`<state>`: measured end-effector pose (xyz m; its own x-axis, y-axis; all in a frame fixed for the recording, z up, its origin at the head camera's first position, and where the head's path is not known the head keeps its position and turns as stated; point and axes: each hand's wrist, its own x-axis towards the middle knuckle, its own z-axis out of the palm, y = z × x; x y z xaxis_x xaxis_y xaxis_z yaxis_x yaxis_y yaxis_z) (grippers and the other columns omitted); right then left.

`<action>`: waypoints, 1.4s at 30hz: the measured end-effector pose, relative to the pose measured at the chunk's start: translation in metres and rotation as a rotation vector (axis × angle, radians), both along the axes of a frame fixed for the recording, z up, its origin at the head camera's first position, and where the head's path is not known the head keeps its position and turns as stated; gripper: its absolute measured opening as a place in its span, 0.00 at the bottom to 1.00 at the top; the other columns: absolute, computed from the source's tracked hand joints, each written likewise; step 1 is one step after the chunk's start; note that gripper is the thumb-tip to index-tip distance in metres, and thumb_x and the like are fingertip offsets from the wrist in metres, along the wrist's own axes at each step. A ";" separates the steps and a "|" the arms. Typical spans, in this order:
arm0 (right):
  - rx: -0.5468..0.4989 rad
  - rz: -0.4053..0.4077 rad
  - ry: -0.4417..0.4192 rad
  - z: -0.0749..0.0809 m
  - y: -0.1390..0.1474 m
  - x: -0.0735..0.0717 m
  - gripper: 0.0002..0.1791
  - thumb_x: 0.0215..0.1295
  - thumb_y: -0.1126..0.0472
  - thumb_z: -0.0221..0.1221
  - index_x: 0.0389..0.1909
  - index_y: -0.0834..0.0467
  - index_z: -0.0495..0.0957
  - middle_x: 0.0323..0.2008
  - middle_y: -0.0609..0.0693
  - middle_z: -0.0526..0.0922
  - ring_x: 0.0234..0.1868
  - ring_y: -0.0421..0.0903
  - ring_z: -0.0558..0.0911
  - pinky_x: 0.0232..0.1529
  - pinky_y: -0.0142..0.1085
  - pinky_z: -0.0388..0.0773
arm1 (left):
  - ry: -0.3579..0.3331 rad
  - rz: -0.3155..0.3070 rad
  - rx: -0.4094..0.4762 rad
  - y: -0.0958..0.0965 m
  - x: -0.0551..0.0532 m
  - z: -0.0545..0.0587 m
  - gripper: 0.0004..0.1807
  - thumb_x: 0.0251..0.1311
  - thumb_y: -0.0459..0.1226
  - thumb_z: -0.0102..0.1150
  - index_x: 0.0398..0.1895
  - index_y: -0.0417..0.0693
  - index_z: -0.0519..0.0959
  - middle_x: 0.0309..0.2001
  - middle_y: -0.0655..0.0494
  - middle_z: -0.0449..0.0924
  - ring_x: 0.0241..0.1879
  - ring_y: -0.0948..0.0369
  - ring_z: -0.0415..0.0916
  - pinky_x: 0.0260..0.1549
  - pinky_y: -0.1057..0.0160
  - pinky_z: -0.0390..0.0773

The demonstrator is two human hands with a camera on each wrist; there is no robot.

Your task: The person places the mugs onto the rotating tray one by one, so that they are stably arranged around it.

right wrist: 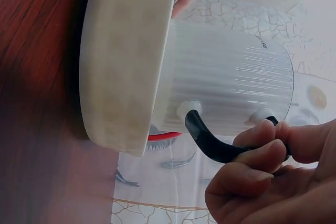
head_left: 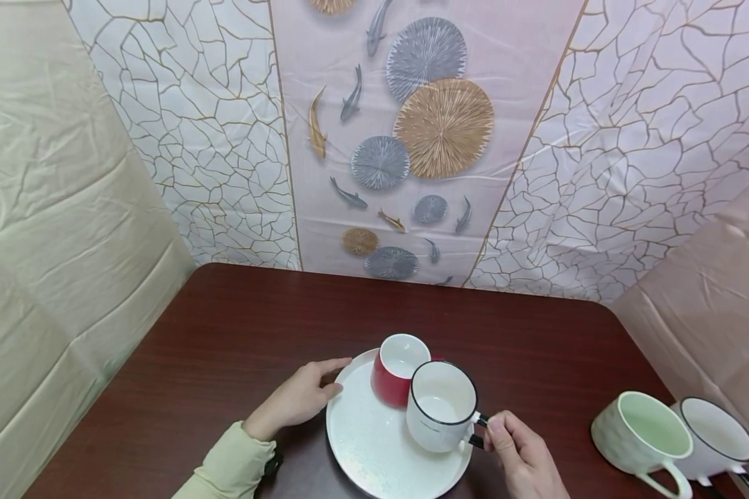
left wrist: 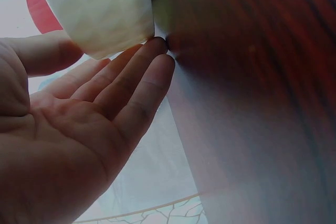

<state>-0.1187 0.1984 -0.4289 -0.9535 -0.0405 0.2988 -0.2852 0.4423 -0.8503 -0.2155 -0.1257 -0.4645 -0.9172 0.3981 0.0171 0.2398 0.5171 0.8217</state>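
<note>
Right hand (head_left: 524,454) has the black handle (right wrist: 207,142) pinched; white mug (head_left: 431,431) sits upright at the right side of the white tray (head_left: 374,461). Base contact hidden by the tray wall, can't tell if fully seated. Left hand (head_left: 302,395): fingers extended, touching the tray's left rim, good for bracing. Keep the mug level, ease weight down before letting go; off-centre handle load could tip it. Watch the red cup (head_left: 390,384) just beside it; contact unclear. Spare tray surface is nearer the person. Green mug (head_left: 621,436) stands well right, near the worktop's (head_left: 512,333) right edge.
</note>
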 end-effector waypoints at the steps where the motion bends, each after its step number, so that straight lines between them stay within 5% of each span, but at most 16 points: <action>1: 0.001 0.007 0.009 -0.001 0.000 0.000 0.16 0.73 0.69 0.47 0.23 0.55 0.70 0.16 0.41 0.63 0.14 0.38 0.63 0.13 0.32 0.62 | 0.000 -0.001 0.001 0.000 0.000 0.000 0.24 0.67 0.31 0.52 0.67 0.38 0.69 0.62 0.45 0.73 0.60 0.54 0.70 0.56 0.51 0.71; 15: 0.035 0.016 -0.019 -0.007 0.001 -0.003 0.15 0.73 0.67 0.49 0.24 0.53 0.70 0.16 0.40 0.64 0.16 0.38 0.64 0.16 0.32 0.63 | 0.015 0.005 -0.009 -0.001 0.000 -0.003 0.24 0.67 0.31 0.53 0.67 0.39 0.70 0.62 0.45 0.73 0.62 0.55 0.68 0.57 0.51 0.70; 27: 0.024 0.127 0.028 -0.025 0.009 -0.010 0.14 0.72 0.72 0.48 0.25 0.57 0.71 0.19 0.48 0.68 0.17 0.38 0.65 0.17 0.31 0.64 | 0.013 0.006 -0.017 -0.001 0.000 -0.004 0.24 0.67 0.31 0.53 0.66 0.39 0.70 0.62 0.45 0.73 0.62 0.55 0.68 0.57 0.51 0.70; 42: 0.043 0.107 0.009 -0.026 0.011 -0.012 0.14 0.72 0.71 0.48 0.25 0.56 0.71 0.20 0.46 0.68 0.19 0.40 0.67 0.19 0.33 0.65 | 0.013 0.011 -0.014 0.001 0.001 0.004 0.24 0.67 0.30 0.53 0.66 0.39 0.70 0.61 0.44 0.74 0.61 0.53 0.70 0.58 0.49 0.70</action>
